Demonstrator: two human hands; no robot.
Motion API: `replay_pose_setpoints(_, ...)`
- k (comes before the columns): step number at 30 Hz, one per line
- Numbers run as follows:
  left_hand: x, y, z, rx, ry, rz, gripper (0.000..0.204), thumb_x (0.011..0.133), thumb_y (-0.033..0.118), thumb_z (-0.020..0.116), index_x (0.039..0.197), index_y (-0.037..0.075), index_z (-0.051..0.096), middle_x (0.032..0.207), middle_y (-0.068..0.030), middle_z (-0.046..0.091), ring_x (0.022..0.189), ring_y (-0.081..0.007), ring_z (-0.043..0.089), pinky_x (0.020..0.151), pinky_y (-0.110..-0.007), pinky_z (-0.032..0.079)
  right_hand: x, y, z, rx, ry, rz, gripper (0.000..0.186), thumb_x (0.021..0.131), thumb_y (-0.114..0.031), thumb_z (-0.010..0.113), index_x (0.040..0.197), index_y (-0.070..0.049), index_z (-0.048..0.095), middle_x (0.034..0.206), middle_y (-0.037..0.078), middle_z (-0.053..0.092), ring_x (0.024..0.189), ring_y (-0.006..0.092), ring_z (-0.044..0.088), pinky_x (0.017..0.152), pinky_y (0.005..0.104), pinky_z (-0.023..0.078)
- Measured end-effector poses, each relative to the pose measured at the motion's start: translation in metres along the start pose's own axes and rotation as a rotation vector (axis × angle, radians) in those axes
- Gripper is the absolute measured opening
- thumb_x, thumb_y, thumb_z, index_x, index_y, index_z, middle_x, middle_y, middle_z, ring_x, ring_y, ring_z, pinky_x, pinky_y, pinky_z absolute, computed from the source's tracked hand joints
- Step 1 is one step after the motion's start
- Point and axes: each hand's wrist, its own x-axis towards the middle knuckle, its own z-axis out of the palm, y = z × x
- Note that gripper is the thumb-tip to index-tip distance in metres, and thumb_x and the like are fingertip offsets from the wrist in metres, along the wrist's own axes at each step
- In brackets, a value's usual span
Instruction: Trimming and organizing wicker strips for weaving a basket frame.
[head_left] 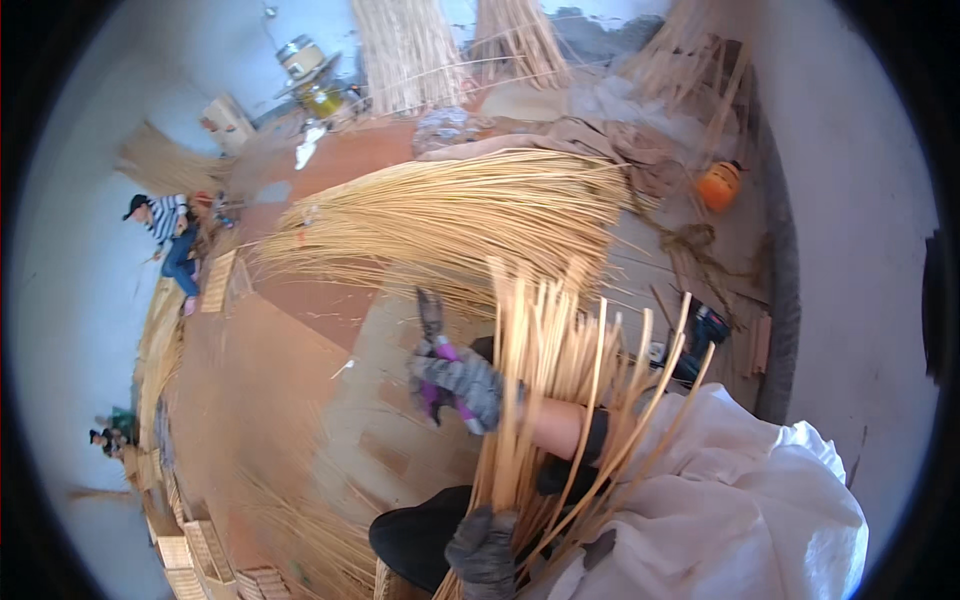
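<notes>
My right hand, in a grey glove, is closed round a pair of pruning shears with purple handles and dark blades pointing away. The forearm passes behind upright canes. My left hand, also gloved in grey, is wrapped round the lower part of a bundle of pale canes. Those canes rise past the right hand and lean over my lap, their upper ends fanned out. The shears' blades are apart from the bundle. White cloth covers my lap and side.
A large heap of long canes lies ahead. Cane bundles stand against the far wall. An orange container, a cordless drill and tangled rope lie to the right. A person sits far left; woven pieces lie lower left.
</notes>
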Motion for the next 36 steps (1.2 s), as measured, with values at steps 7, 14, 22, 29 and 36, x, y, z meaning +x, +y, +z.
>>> replay_pose_setpoints(7,0.005,-0.006,-0.031,0.040,-0.425,-0.097,0.040,0.069,0.033,0.064,0.096,0.004,0.057,0.075,-0.0063,0.058,0.066,-0.0152,0.054,0.061,-0.026,0.043,0.002,0.009,-0.001,-0.378,0.130,0.070,0.018,0.079,-0.017,0.054,0.090,-0.005,0.047,0.068,0.006,0.053,0.061,0.0150,0.054,0.048,0.0263,0.043)
replay_pose_setpoints(14,0.009,0.007,-0.045,-0.225,-0.017,0.082,0.035,0.070,0.025,0.065,0.093,0.001,0.052,0.067,-0.0081,0.054,0.049,-0.0125,0.049,0.044,-0.023,0.042,-0.005,0.006,0.005,-0.238,0.093,-0.087,0.020,0.077,-0.016,0.057,0.091,-0.003,0.052,0.067,0.003,0.052,0.056,0.0132,0.051,0.046,0.0265,0.043)
replay_pose_setpoints(22,0.015,0.017,-0.048,-0.410,-0.095,-0.042,0.027,0.071,0.022,0.063,0.085,0.001,0.055,0.069,-0.0087,0.057,0.050,-0.0126,0.050,0.043,-0.023,0.041,-0.020,-0.012,0.024,-0.450,0.035,-0.195,0.021,0.077,-0.018,0.057,0.092,-0.003,0.053,0.075,0.003,0.055,0.064,0.0097,0.052,0.056,0.0234,0.044)
replay_pose_setpoints(29,0.021,0.013,-0.045,-0.279,-0.036,0.073,0.027,0.066,0.017,0.067,0.081,-0.002,0.056,0.065,-0.0117,0.057,0.046,-0.0154,0.051,0.040,-0.024,0.041,-0.019,-0.015,0.027,-0.527,0.053,-0.111,0.015,0.077,-0.014,0.056,0.087,-0.003,0.052,0.070,0.003,0.053,0.061,0.0112,0.051,0.054,0.0249,0.043)
replay_pose_setpoints(36,0.012,0.016,-0.045,-0.273,0.052,0.018,0.021,0.067,0.018,0.067,0.074,0.002,0.056,0.058,-0.0046,0.054,0.044,-0.0109,0.047,0.038,-0.022,0.036,-0.015,-0.014,0.021,-0.382,0.022,-0.174,0.012,0.077,-0.013,0.056,0.081,-0.003,0.051,0.067,0.004,0.052,0.059,0.0116,0.050,0.054,0.0252,0.043)
